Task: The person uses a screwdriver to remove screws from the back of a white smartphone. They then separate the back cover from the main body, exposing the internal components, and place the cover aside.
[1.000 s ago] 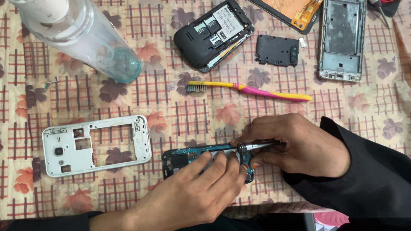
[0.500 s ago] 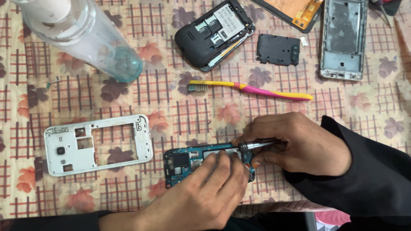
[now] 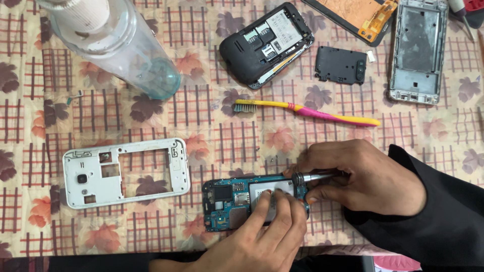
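Note:
A blue phone circuit board (image 3: pixel 229 201) lies near the table's front edge. My left hand (image 3: pixel 257 239) presses its fingers down on the board's right half, holding it flat. My right hand (image 3: pixel 365 176) is closed around a metal screwdriver (image 3: pixel 315 176), whose tip points left at the board's upper right corner. A white phone middle frame (image 3: pixel 126 171) lies to the left of the board, apart from both hands.
A yellow and pink toothbrush (image 3: pixel 307 112) lies behind my hands. Farther back are a black phone body (image 3: pixel 264 43), a small black cover (image 3: pixel 340 64), a silver phone frame (image 3: pixel 418 50) and a screen panel (image 3: pixel 353 15). A clear plastic bottle (image 3: pixel 121 45) lies at back left.
My left hand's fingers have shifted slightly on the circuit board. The right hand and screwdriver stay at the board's corner.

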